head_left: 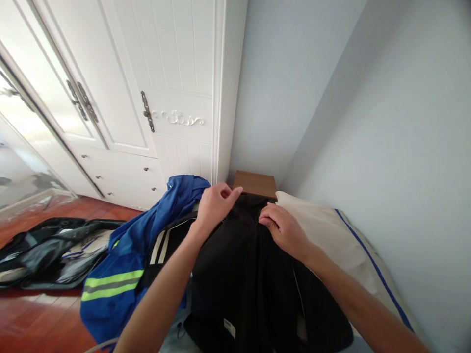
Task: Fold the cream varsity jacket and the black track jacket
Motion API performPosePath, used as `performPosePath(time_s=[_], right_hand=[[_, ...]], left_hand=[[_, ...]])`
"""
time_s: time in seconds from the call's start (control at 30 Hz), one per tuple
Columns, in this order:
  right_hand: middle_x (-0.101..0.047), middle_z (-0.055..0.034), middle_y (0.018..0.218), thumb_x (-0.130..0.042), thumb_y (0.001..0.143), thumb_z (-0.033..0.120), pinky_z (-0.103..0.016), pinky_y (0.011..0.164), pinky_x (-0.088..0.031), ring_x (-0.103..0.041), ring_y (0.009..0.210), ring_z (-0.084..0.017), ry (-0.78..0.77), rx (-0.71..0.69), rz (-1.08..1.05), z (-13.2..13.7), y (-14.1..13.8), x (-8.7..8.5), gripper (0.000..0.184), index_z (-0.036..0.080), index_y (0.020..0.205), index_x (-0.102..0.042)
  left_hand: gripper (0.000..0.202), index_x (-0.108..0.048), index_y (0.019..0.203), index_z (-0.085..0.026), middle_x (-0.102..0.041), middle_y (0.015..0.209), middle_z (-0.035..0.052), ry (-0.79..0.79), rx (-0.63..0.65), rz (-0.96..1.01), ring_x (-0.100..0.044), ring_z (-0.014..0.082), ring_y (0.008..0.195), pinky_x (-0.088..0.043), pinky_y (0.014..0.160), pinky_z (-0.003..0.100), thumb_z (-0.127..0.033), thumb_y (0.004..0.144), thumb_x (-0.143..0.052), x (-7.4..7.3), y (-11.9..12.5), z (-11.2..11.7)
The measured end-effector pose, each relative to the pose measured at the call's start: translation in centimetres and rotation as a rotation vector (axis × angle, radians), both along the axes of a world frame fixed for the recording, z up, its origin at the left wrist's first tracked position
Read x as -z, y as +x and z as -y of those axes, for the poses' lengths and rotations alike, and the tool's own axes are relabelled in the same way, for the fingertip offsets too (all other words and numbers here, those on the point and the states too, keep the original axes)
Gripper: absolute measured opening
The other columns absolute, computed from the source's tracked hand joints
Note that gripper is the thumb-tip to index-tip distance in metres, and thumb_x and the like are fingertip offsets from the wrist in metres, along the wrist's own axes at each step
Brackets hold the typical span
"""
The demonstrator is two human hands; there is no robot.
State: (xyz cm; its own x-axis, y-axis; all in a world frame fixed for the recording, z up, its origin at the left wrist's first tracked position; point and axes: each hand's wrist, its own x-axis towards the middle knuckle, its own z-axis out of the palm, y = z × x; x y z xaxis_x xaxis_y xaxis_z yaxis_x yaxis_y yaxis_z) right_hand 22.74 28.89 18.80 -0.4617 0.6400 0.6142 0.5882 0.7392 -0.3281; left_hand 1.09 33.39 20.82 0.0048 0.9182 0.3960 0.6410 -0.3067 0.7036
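Note:
A black jacket (228, 267) hangs spread out in front of me, its front seam running down the middle and a small white label near the bottom. My left hand (216, 203) is closed at the upper left edge of the jacket, thumb and fingers pinching the cloth. On the other side of the seam, my right hand (285, 228) has its fingers curled tight on the upper right edge. What lies under the jacket is mostly hidden. Left of it lies a blue garment (117, 274) with yellow-green and grey stripes, next to black cloth with two white stripes (159, 247).
Behind the jacket is a brown wooden panel (254, 183). A cream cover with a blue stripe (324, 235) leans along the grey wall (415, 162). White wardrobe doors (180, 59) stand at the back left. An open suitcase (47, 250) with clothes lies on the reddish floor (44, 318).

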Motion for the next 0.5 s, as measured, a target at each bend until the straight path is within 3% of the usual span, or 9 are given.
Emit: performPosePath(time_s=[0.07, 0.13, 0.2, 0.3, 0.37, 0.5], right_hand=[[-0.064, -0.0017, 0.081, -0.050, 0.100, 0.026, -0.045, 0.101, -0.046, -0.059, 0.081, -0.019, -0.012, 0.010, 0.007, -0.4, -0.1, 0.1, 0.018, 0.022, 0.084, -0.057], [-0.064, -0.0011, 0.079, -0.050, 0.099, 0.023, -0.042, 0.097, -0.047, -0.059, 0.079, -0.018, -0.022, -0.006, 0.015, -0.6, -0.4, 0.0, 0.019, 0.022, 0.082, -0.057], [-0.064, -0.0013, 0.078, -0.051, 0.098, 0.019, -0.038, 0.089, -0.048, -0.058, 0.078, -0.018, -0.038, -0.020, 0.029, -0.7, -1.2, -0.1, 0.019, 0.021, 0.080, -0.057], [-0.066, -0.0025, 0.078, -0.054, 0.093, 0.011, -0.034, 0.083, -0.047, -0.058, 0.078, -0.018, -0.057, 0.001, 0.069, -1.3, -2.5, -0.4, 0.019, 0.019, 0.077, -0.059], [-0.068, -0.0025, 0.078, -0.057, 0.089, 0.006, -0.033, 0.082, -0.045, -0.059, 0.077, -0.018, -0.094, 0.011, 0.101, -2.0, -3.2, -0.6, 0.019, 0.018, 0.075, -0.062], [-0.071, -0.0016, 0.075, -0.061, 0.087, 0.007, -0.029, 0.077, -0.043, -0.062, 0.073, -0.016, -0.233, 0.011, 0.143, -4.0, -3.4, -1.2, 0.020, 0.018, 0.071, -0.067]], left_hand=[[0.047, -0.065, 0.072, -0.020, -0.066, 0.067, 0.0021, -0.101, 0.165, -0.051, -0.059, 0.0180, 0.064, -0.038, 0.060, 0.028, -0.063, 0.088, -0.054, 1.3, 1.0, 4.0], [0.048, -0.067, 0.086, -0.020, -0.070, 0.083, 0.0055, -0.112, 0.169, -0.137, -0.064, 0.0233, 0.079, -0.041, 0.066, 0.030, -0.067, 0.078, -0.064, 2.9, 1.9, 7.2], [0.043, -0.063, 0.086, -0.021, -0.068, 0.086, 0.0062, -0.084, 0.113, -0.187, -0.064, 0.0249, 0.082, -0.041, 0.067, 0.030, -0.062, 0.078, -0.068, 4.7, 2.6, 9.0], [0.024, -0.053, 0.076, -0.022, -0.063, 0.078, 0.0031, -0.039, 0.069, -0.164, -0.060, 0.0201, 0.072, -0.038, 0.063, 0.029, -0.040, 0.092, -0.058, 6.6, 3.2, 9.5], [0.021, -0.048, 0.075, -0.022, -0.061, 0.075, 0.0021, -0.007, 0.085, -0.154, -0.058, 0.0184, 0.069, -0.036, 0.062, 0.029, -0.029, 0.095, -0.050, 7.1, 3.3, 9.4], [0.022, -0.044, 0.074, -0.023, -0.058, 0.068, 0.0005, -0.033, 0.100, -0.197, -0.056, 0.0178, 0.063, -0.030, 0.059, 0.029, -0.026, 0.095, -0.048, 7.0, 2.5, 9.7]])
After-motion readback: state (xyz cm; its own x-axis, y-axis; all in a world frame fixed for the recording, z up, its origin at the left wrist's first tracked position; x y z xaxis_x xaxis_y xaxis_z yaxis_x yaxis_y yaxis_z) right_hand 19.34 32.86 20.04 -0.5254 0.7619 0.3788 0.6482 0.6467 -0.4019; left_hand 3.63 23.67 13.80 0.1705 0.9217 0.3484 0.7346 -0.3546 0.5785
